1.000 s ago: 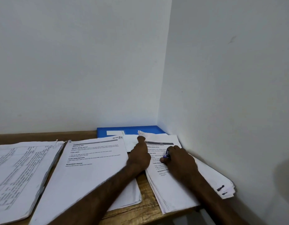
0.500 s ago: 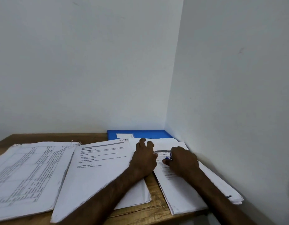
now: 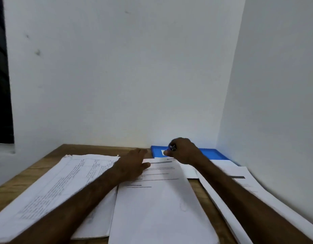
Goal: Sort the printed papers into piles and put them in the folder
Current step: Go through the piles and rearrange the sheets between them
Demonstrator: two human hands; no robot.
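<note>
Papers (image 3: pixel 161 199) look light, floppy, slippery: pinch top corner near bench (image 3: pixel 38 173) far edge; left hand (image 3: pixel 134 166) flat on them, right hand (image 3: pixel 184 150) curled round pen (image 3: pixel 172 147).

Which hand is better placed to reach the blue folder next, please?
Probably the right hand: it is over the blue folder's near corner, though it grips a small dark object. The left hand lies flat on the middle pile.

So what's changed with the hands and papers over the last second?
Both hands came off the right pile and moved left to the middle pile: left hand flat on it, right hand, still gripping the pen, at its far edge by the blue folder. The piles and folder stayed put.
</note>
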